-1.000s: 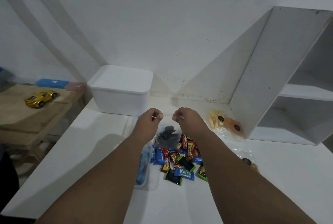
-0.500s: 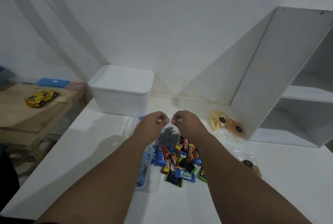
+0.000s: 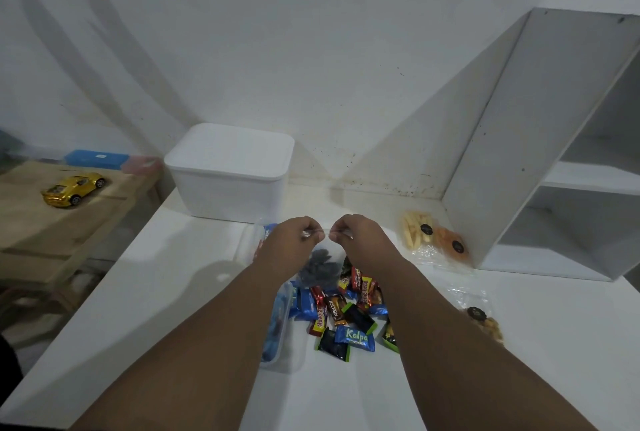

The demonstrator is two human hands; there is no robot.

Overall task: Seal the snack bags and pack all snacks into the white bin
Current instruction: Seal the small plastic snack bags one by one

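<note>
Now left hand [image 3: 294,240] and right hand [image 3: 358,240], close together, pinch the bag [image 3: 318,267] by its top, seal running left-right between them. The lidded bin [image 3: 228,184] stands just beyond, nearer the left hand.

The left hand [image 3: 290,240] and right hand [image 3: 358,240] hide the top of the clear bag [image 3: 319,267] (sealed or not, unclear); the right forearm [image 3: 436,323] covers part of the candy pile [image 3: 346,319].
</note>
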